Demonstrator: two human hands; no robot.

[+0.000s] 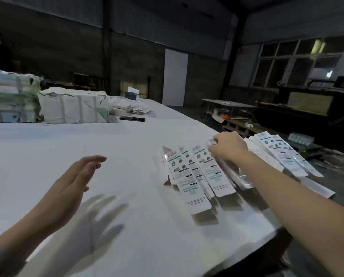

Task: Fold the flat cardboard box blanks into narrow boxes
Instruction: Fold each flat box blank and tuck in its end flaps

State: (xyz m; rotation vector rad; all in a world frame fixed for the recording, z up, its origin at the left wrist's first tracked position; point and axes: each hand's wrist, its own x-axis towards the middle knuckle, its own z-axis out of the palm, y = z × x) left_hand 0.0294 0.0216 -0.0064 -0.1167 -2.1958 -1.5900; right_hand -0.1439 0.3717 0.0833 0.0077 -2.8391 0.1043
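Several long, narrow printed cardboard box blanks (pixel 195 176) lie fanned out on the white table (pixel 87 148), right of centre. More of them (pixel 277 154) are spread toward the table's right edge. My right hand (pixel 227 147) reaches over the fan and pinches the far end of one box blank (pixel 212 141) between thumb and fingers. My left hand (pixel 71 186) hovers above the table to the left, fingers straight and spread, holding nothing. Its shadow falls on the tabletop below it.
Two large wrapped bundles (pixel 73 105) sit at the table's far left, with a dark phone-like object (pixel 132 118), loose papers and a tissue box (pixel 131 94) behind. The table's right edge (pixel 275 232) drops to a cluttered floor. Benches and windows stand at the far right.
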